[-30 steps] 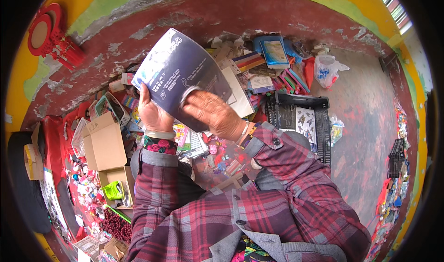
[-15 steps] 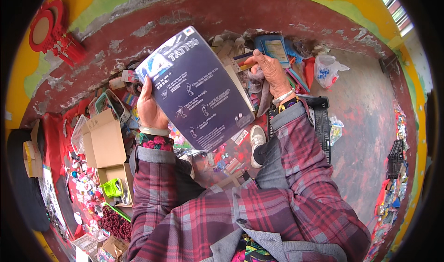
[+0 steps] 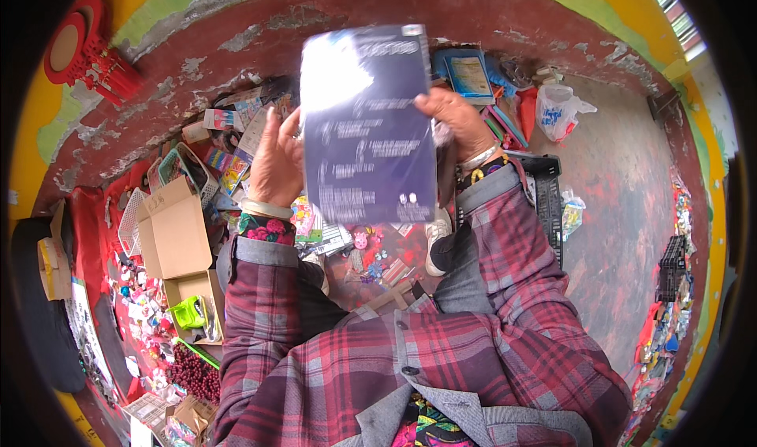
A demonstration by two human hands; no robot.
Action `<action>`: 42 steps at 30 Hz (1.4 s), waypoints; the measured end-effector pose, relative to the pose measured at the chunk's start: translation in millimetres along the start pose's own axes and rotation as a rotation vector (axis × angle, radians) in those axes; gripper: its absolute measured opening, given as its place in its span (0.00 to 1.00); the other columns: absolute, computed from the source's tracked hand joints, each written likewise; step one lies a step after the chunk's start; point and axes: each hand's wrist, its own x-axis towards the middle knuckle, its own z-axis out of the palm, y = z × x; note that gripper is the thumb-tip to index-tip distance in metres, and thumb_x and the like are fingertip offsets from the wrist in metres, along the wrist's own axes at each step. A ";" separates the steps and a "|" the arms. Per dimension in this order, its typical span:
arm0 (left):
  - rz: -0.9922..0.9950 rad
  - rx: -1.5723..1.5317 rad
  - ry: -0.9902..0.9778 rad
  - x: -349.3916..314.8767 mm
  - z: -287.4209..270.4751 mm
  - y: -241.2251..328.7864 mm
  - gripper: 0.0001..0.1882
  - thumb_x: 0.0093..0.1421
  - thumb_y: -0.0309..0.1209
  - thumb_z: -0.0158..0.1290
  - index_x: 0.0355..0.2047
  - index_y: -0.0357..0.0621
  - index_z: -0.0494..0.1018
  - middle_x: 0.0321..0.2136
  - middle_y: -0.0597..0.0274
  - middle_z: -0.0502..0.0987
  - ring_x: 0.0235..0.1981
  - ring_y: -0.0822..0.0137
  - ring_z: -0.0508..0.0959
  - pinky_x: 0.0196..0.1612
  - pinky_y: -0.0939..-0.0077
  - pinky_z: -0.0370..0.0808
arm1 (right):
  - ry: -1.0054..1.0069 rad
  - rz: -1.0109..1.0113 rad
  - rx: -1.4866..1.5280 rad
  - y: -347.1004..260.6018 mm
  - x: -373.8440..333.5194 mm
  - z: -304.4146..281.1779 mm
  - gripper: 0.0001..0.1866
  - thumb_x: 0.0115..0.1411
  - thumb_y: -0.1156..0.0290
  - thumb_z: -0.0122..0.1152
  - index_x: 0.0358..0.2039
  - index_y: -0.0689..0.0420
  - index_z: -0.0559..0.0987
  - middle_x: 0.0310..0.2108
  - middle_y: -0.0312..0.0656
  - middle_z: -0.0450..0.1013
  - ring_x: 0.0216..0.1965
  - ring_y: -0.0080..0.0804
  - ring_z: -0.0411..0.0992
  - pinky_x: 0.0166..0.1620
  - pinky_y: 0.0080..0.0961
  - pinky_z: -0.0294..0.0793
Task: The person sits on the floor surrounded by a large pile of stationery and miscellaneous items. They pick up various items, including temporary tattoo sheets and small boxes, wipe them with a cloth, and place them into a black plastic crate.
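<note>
A flat, dark blue rectangular packet [image 3: 367, 143] with a glossy face is held up in front of me, nearly upright. Pale print and small diagrams on it are blurred, and glare whitens its upper left. My right hand [image 3: 461, 125] grips its right edge, the thumb on the front and the fingers behind. Beside the left edge is my left hand [image 3: 276, 163], its thumb raised away from the packet. Its fingertips reach the edge and are partly hidden there, the thumb and fingers apart.
Left stands an open cardboard box [image 3: 177, 230] holding a bright green item [image 3: 188, 313], near plastic baskets [image 3: 185, 171]. A black crate [image 3: 544, 202] sits by my right knee. Small goods litter the floor around my shoes [image 3: 438, 242]. A white plastic bag [image 3: 560, 114] lies near the wall.
The packet has turned from tilted to nearly upright and shifted slightly up. My right hand has closed on its right edge. My left thumb has come off its face.
</note>
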 end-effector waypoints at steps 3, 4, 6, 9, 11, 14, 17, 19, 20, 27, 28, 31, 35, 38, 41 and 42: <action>-0.085 0.212 0.064 -0.2 -9.1 -4.5 0.28 0.62 0.50 0.41 0.50 0.38 0.62 0.44 0.58 0.73 0.46 0.65 0.72 0.47 0.72 0.69 | 0.161 -0.143 0.103 -15.9 -1.6 -6.4 0.10 0.59 0.68 0.56 0.36 0.60 0.76 0.32 0.33 0.74 0.31 0.17 0.70 0.37 0.15 0.68; -0.087 0.287 0.113 0.4 -11.9 -6.6 0.26 0.62 0.49 0.43 0.48 0.38 0.64 0.41 0.58 0.74 0.44 0.66 0.73 0.44 0.74 0.70 | 0.207 -0.184 0.078 -13.8 0.9 -14.9 0.09 0.59 0.68 0.56 0.36 0.60 0.76 0.32 0.33 0.74 0.31 0.17 0.70 0.36 0.15 0.69; -0.061 0.388 0.184 1.7 -6.9 -13.1 0.19 0.61 0.42 0.48 0.43 0.40 0.68 0.35 0.59 0.76 0.36 0.69 0.76 0.37 0.79 0.71 | 0.281 -0.244 0.040 -14.3 2.2 -21.5 0.09 0.59 0.67 0.56 0.35 0.60 0.76 0.31 0.33 0.74 0.30 0.17 0.70 0.35 0.14 0.68; -0.007 0.625 0.229 5.1 -0.4 -19.6 0.15 0.59 0.37 0.52 0.41 0.40 0.68 0.33 0.63 0.75 0.35 0.73 0.76 0.33 0.85 0.70 | 0.316 -0.277 0.009 -14.4 1.9 -23.0 0.09 0.59 0.67 0.56 0.33 0.59 0.76 0.30 0.32 0.73 0.30 0.16 0.69 0.34 0.14 0.68; 0.055 0.690 0.266 9.9 -3.4 -27.4 0.12 0.57 0.31 0.54 0.39 0.40 0.68 0.31 0.65 0.75 0.30 0.76 0.76 0.28 0.90 0.69 | 0.294 -0.281 -0.018 -9.6 3.3 -25.5 0.09 0.59 0.66 0.57 0.32 0.59 0.76 0.29 0.30 0.72 0.29 0.15 0.68 0.34 0.13 0.67; 0.159 0.736 0.287 14.5 -16.7 -38.4 0.09 0.58 0.31 0.53 0.36 0.42 0.68 0.29 0.67 0.75 0.27 0.77 0.75 0.25 0.91 0.67 | 0.275 -0.289 -0.062 -6.2 4.6 -25.9 0.09 0.58 0.66 0.57 0.30 0.59 0.76 0.26 0.29 0.71 0.28 0.13 0.66 0.32 0.13 0.65; 0.197 0.576 0.355 16.8 -19.4 -39.3 0.11 0.56 0.31 0.55 0.37 0.39 0.69 0.28 0.67 0.75 0.27 0.78 0.76 0.23 0.91 0.65 | 0.287 -0.273 -0.043 -7.8 3.5 -18.5 0.09 0.58 0.66 0.57 0.30 0.58 0.76 0.26 0.28 0.70 0.27 0.13 0.66 0.32 0.13 0.65; 0.193 0.517 0.359 14.6 -16.8 -37.9 0.07 0.58 0.30 0.52 0.36 0.42 0.71 0.29 0.68 0.75 0.30 0.77 0.75 0.27 0.87 0.67 | 0.286 -0.263 -0.033 -8.8 1.7 -17.5 0.09 0.58 0.66 0.57 0.30 0.58 0.76 0.26 0.28 0.70 0.27 0.13 0.66 0.32 0.13 0.65; 0.189 0.456 0.352 14.6 -19.6 -38.0 0.07 0.58 0.30 0.52 0.36 0.42 0.71 0.30 0.69 0.75 0.31 0.77 0.75 0.28 0.86 0.68 | 0.284 -0.259 -0.029 -9.6 1.3 -17.4 0.09 0.58 0.66 0.58 0.30 0.58 0.76 0.26 0.28 0.70 0.27 0.13 0.65 0.32 0.13 0.65; 0.184 0.078 0.235 12.0 -20.2 -30.3 0.06 0.59 0.29 0.51 0.36 0.44 0.71 0.32 0.67 0.76 0.32 0.74 0.74 0.32 0.82 0.69 | 0.265 -0.233 0.066 -7.4 3.4 -22.4 0.08 0.58 0.68 0.57 0.33 0.59 0.76 0.30 0.33 0.74 0.30 0.17 0.70 0.36 0.15 0.68; 0.178 0.028 0.188 12.1 -22.8 -29.8 0.06 0.59 0.29 0.51 0.36 0.44 0.71 0.32 0.67 0.76 0.32 0.74 0.74 0.33 0.81 0.69 | 0.259 -0.222 0.084 -7.6 3.1 -22.3 0.08 0.58 0.68 0.57 0.34 0.60 0.76 0.31 0.33 0.74 0.31 0.18 0.71 0.37 0.15 0.69; 0.169 -0.085 0.080 11.8 -26.5 -27.2 0.05 0.58 0.28 0.51 0.36 0.43 0.72 0.32 0.66 0.76 0.33 0.73 0.74 0.35 0.79 0.70 | 0.235 -0.174 0.127 -6.1 4.8 -28.1 0.08 0.58 0.69 0.56 0.35 0.60 0.76 0.33 0.35 0.75 0.33 0.19 0.72 0.38 0.16 0.70; 0.183 -0.085 -0.008 3.0 3.1 -25.3 0.05 0.58 0.26 0.51 0.34 0.41 0.72 0.32 0.63 0.76 0.32 0.71 0.74 0.38 0.76 0.71 | 0.174 -0.076 0.176 -7.7 2.2 -25.3 0.08 0.58 0.69 0.55 0.35 0.60 0.76 0.33 0.35 0.75 0.32 0.20 0.72 0.37 0.17 0.70; 0.158 -0.114 -0.202 -7.9 3.0 -30.7 0.05 0.57 0.26 0.51 0.34 0.40 0.71 0.33 0.60 0.76 0.34 0.69 0.75 0.40 0.73 0.72 | 0.136 -0.035 0.121 1.0 6.9 -22.6 0.07 0.58 0.70 0.55 0.34 0.59 0.77 0.33 0.35 0.75 0.31 0.19 0.72 0.35 0.16 0.70; 0.202 -0.174 -0.301 -9.0 -4.2 -31.6 0.07 0.56 0.26 0.51 0.35 0.40 0.70 0.39 0.55 0.75 0.40 0.64 0.75 0.47 0.65 0.71 | 0.103 0.057 0.188 13.1 12.5 -19.3 0.07 0.57 0.69 0.57 0.32 0.58 0.77 0.30 0.33 0.74 0.30 0.18 0.72 0.34 0.15 0.70; 0.246 -0.208 -0.240 -8.3 -1.1 -28.3 0.07 0.56 0.25 0.51 0.36 0.39 0.70 0.40 0.55 0.75 0.42 0.63 0.75 0.49 0.64 0.70 | 0.129 0.060 0.208 16.9 13.2 -21.7 0.06 0.57 0.69 0.57 0.32 0.58 0.77 0.29 0.32 0.74 0.29 0.18 0.71 0.33 0.15 0.70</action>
